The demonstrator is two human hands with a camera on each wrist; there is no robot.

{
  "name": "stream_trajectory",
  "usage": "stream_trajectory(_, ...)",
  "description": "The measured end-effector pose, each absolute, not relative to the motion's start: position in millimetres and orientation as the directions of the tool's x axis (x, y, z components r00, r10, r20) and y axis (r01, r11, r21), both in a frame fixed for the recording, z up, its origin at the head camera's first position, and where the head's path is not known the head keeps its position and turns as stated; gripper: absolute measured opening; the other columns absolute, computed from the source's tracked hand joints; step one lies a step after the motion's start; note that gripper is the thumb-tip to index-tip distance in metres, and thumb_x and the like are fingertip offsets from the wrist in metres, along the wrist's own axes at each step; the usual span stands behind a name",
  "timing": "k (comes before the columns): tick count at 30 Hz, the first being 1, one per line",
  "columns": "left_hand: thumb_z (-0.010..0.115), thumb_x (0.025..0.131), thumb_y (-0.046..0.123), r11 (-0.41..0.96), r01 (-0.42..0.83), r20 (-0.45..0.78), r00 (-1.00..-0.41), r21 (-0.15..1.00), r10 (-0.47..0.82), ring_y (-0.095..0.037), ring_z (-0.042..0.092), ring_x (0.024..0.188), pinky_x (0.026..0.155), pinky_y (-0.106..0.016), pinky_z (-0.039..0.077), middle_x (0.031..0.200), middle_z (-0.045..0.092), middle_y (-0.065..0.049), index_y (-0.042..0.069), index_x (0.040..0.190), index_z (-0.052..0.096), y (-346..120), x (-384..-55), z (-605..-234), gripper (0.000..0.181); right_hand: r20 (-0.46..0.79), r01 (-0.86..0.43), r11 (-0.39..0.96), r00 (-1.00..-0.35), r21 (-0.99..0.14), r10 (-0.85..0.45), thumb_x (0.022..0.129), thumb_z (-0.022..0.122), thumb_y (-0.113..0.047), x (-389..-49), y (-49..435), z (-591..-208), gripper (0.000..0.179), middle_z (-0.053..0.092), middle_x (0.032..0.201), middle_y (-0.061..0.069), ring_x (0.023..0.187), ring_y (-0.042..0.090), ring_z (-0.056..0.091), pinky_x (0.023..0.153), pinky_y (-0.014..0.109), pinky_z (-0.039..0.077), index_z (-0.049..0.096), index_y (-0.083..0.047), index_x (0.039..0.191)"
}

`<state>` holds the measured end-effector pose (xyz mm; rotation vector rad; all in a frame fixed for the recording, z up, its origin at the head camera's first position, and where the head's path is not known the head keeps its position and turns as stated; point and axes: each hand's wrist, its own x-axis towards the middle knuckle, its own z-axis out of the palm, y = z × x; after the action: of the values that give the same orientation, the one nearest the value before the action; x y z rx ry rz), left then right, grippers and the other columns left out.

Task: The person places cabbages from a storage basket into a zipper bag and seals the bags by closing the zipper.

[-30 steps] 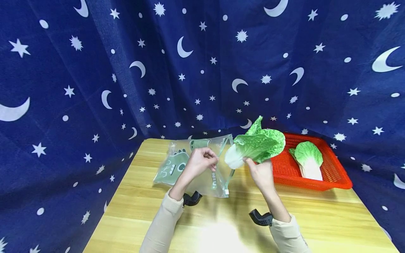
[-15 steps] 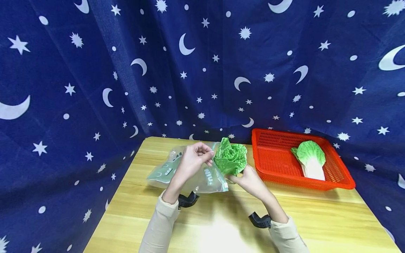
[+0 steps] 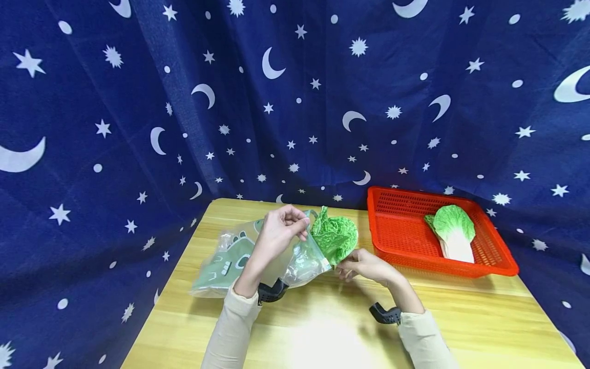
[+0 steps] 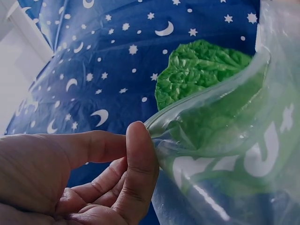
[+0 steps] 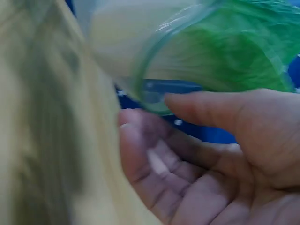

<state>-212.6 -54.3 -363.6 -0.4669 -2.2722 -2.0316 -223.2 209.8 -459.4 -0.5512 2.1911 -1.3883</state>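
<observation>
My left hand point(image 3: 279, 230) pinches the mouth edge of a clear zip bag point(image 4: 220, 164) between thumb and index finger. Green and white print with a cartoon figure covers the bag. A leafy Chinese cabbage point(image 3: 335, 237) sits with its pale stem end inside the bag mouth and its crinkled green leaves sticking out toward the right. Just below those leaves is my right hand point(image 3: 366, 266), fingers loosely bent. In the right wrist view, a gap shows between the thumb point(image 5: 206, 108) and fingertips, holding nothing, close to the bag's rim.
A red plastic basket point(image 3: 392, 246) stands at the right on the wooden table point(image 3: 442, 318). Another cabbage point(image 3: 454, 231), with a white stem, lies in it. A dark blue curtain point(image 3: 322, 87) with stars and moons hangs behind the table.
The cabbage came left and down from above the basket's side, stem first into the bag mouth. My right hand let go of it. The bag's body slid left, while my left hand kept its pinch.
</observation>
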Motion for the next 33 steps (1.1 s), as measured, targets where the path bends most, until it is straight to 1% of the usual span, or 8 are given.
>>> stream_trajectory(6,0.069,0.086,0.007,0.075,0.260,0.245,-0.955,0.963,0.167,-0.017,0.065,0.058,0.060,-0.034,0.060,0.076,0.068,-0.016,0.000,0.091,0.066,-58.0,-210.3,-360.5,0.009,-0.209,0.063,0.295,-0.843,-0.953,-0.495,0.093,0.054,-0.003,-224.4,192.1,-470.1,0.023,0.065,0.083,0.019,0.070,0.018,0.063,0.066,0.034,0.059,0.054,0.013,0.109)
stream_trajectory(12,0.070,0.086,0.007,0.046,0.254,0.249,-0.964,0.966,0.094,-0.017,0.063,0.055,0.056,-0.034,0.059,0.075,0.068,-0.017,0.001,0.088,0.067,-64.6,-210.8,-356.0,0.007,-0.134,0.056,0.257,-0.946,-0.965,-0.297,0.091,0.047,-0.004,-224.8,190.1,-454.6,0.010,0.052,0.069,0.004,0.059,0.015,0.056,0.057,0.028,0.054,0.052,0.005,0.092)
stream_trajectory(15,0.070,0.086,0.008,0.026,0.246,0.244,-0.968,0.969,0.061,-0.016,0.061,0.053,0.053,-0.033,0.057,0.071,0.067,-0.011,0.002,0.086,0.067,-67.8,-212.7,-352.4,0.007,-0.076,0.032,0.222,-0.978,-0.975,-0.195,0.093,0.046,-0.007,-224.0,190.3,-438.5,0.014,0.049,0.072,0.002,0.056,0.012,0.052,0.052,0.026,0.050,0.052,0.005,0.093)
stream_trajectory(17,0.069,0.085,0.007,0.004,0.259,0.258,-0.965,0.966,0.043,-0.016,0.060,0.052,0.051,-0.038,0.057,0.068,0.066,-0.008,0.001,0.086,0.066,-69.8,-215.7,-349.5,0.007,-0.032,0.007,0.194,-0.992,-0.981,-0.125,0.094,0.046,-0.008,-222.6,189.4,-425.7,0.018,0.051,0.075,0.003,0.055,0.010,0.050,0.050,0.024,0.048,0.054,0.007,0.098)
stream_trajectory(21,0.066,0.085,0.004,-0.042,0.309,0.309,-0.951,0.950,0.011,-0.016,0.059,0.052,0.048,-0.036,0.055,0.068,0.066,-0.007,-0.002,0.086,0.065,-74.0,-224.6,-338.9,0.006,0.061,-0.061,0.083,-0.998,-0.995,-0.003,0.094,0.050,-0.009,-218.4,187.6,-397.1,0.014,0.054,0.074,0.000,0.052,0.008,0.048,0.047,0.022,0.047,0.060,0.001,0.093)
stream_trajectory(24,0.065,0.085,0.003,-0.065,0.341,0.341,-0.940,0.938,-0.010,-0.016,0.059,0.052,0.046,-0.027,0.052,0.070,0.067,-0.008,-0.002,0.084,0.065,-76.4,-231.0,-329.2,0.006,0.136,-0.135,0.038,-0.990,-0.990,0.039,0.095,0.052,-0.009,-214.6,187.5,-377.2,0.012,0.052,0.067,-0.002,0.046,0.009,0.048,0.044,0.023,0.045,0.059,-0.003,0.086)
stream_trajectory(29,0.067,0.084,0.003,-0.073,0.366,0.364,-0.931,0.928,-0.036,-0.014,0.057,0.050,0.043,-0.023,0.048,0.067,0.065,-0.006,0.001,0.080,0.065,-76.5,-235.3,-318.4,0.005,0.272,-0.267,0.082,-0.961,-0.960,0.058,0.096,0.053,-0.011,-208.8,186.8,-351.5,0.016,0.056,0.063,-0.004,0.042,0.012,0.048,0.042,0.025,0.043,0.057,0.002,0.087)
stream_trajectory(33,0.068,0.084,0.004,-0.080,0.373,0.371,-0.928,0.924,-0.039,-0.017,0.058,0.051,0.043,-0.024,0.048,0.067,0.065,-0.004,0.003,0.080,0.066,-74.5,-234.3,-315.9,0.005,0.310,-0.303,0.098,-0.949,-0.948,0.063,0.096,0.056,-0.013,-206.2,186.3,-342.6,0.023,0.057,0.059,-0.004,0.041,0.014,0.048,0.042,0.026,0.044,0.055,0.008,0.090)
